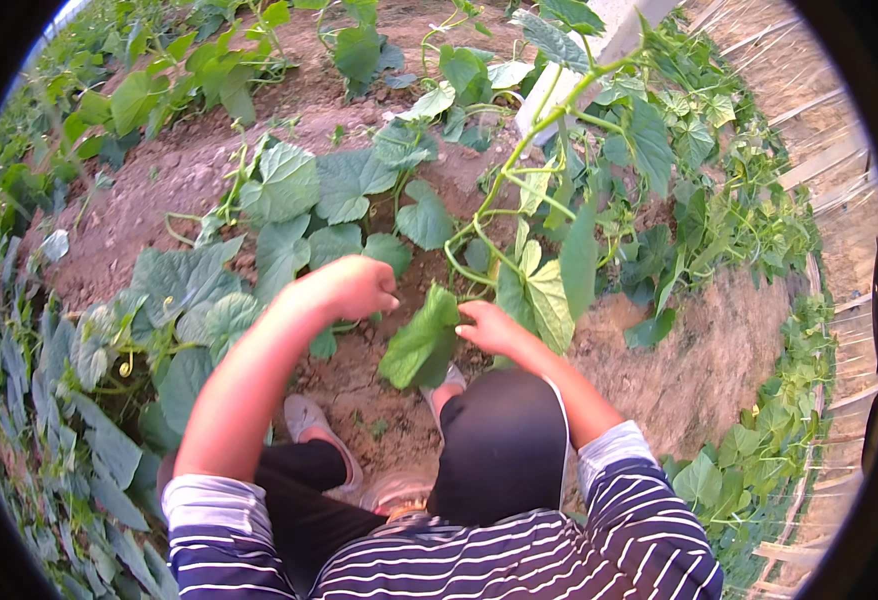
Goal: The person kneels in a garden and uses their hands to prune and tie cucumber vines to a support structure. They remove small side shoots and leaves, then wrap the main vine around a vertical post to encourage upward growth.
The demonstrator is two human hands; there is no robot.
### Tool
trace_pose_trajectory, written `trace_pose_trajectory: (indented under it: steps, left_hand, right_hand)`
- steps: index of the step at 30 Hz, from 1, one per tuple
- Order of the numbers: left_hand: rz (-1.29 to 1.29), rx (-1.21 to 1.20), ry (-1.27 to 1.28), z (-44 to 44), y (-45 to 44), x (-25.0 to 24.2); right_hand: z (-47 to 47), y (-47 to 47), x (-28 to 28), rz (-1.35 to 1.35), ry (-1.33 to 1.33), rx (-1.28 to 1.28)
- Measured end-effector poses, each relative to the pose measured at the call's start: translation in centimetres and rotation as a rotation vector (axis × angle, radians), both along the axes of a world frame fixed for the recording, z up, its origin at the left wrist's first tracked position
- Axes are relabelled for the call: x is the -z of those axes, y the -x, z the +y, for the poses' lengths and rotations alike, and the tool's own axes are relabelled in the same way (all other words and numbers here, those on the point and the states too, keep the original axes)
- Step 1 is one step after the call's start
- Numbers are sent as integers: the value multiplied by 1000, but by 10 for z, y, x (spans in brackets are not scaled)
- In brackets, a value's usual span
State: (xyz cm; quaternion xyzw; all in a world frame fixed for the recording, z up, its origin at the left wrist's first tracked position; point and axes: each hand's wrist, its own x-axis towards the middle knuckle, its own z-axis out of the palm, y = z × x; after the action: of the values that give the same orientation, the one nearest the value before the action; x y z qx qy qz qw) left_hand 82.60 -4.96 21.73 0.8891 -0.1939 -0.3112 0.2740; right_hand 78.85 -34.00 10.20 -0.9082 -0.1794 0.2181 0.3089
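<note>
A broad green cucumber-type leaf [425, 341] hangs between my knees, just above the soil. My right hand [490, 328] pinches it at its right edge, thumb and forefinger together. To the left, my left hand [360, 286] is curled with the fingers drawn in, and nothing shows sticking out of it. It hovers over low vine leaves [283, 255], apart from the pinched leaf. A long vine stem [514, 154] rises from near my right hand towards the upper right, bearing tendrils and large leaves, one of them pale and yellowish [551, 300].
A pale post [559, 97] slants behind the vine stem. Dense foliage [86, 435] fills the left side. Bare soil [701, 352] lies to the right, with another row of plants [709, 480] beyond. My shoe [308, 420] rests on the ground among the plants.
</note>
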Motion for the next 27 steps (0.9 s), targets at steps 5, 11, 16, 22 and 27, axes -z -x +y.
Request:
trace_pose_trajectory:
  steps: [5, 11, 16, 22, 27]
  left_hand:
    - [-81, 35, -193, 61, 44, -69]
    - [38, 74, -379, 67, 96, -140]
    - [27, 76, -288, 55, 104, -128]
    - [79, 321, -414, 88, 89, -79]
    - [-254, -152, -164, 112, 72, -115]
  right_hand:
    - [20, 10, -57, 177, -58, -124]
    - [26, 15, -128, 97, -108, -148]
    - [58, 43, -216, -215, 21, -357]
    - [161, 61, -255, -22, 132, -706]
    - [149, 35, -198, -97, 694, -691]
